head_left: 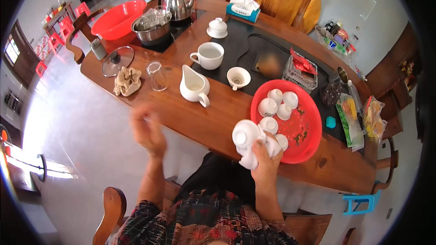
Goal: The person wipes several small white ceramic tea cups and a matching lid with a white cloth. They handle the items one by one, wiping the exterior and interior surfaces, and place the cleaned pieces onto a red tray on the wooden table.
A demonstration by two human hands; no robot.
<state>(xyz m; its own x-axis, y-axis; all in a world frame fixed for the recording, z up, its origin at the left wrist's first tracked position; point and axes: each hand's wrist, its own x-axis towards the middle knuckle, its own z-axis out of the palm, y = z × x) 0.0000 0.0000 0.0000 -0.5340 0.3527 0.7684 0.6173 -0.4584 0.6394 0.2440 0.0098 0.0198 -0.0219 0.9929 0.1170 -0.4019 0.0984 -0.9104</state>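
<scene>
My right hand point(265, 163) is closed round a white cloth point(248, 158) with a white cup point(244, 132) resting bottom-up in it, at the table's near edge. Just beyond, a red tray point(311, 143) with a flower print holds several small white teacups point(268, 107), most of them upside down. My left hand point(150, 131) hangs in the air off the table's near edge, its fingers smeared by motion. Nearest to it are a crumpled brown cloth point(127, 82), a clear glass point(157, 76) and a white pitcher point(194, 85).
A large white cup point(210, 55), a strainer point(238, 78) and a lidded gaiwan point(217, 28) stand farther back on the table. At the far left are a glass lid point(117, 62), a red basin point(119, 20), a steel pot point(152, 34) and a kettle point(176, 5). Snack packets point(374, 117) lie right.
</scene>
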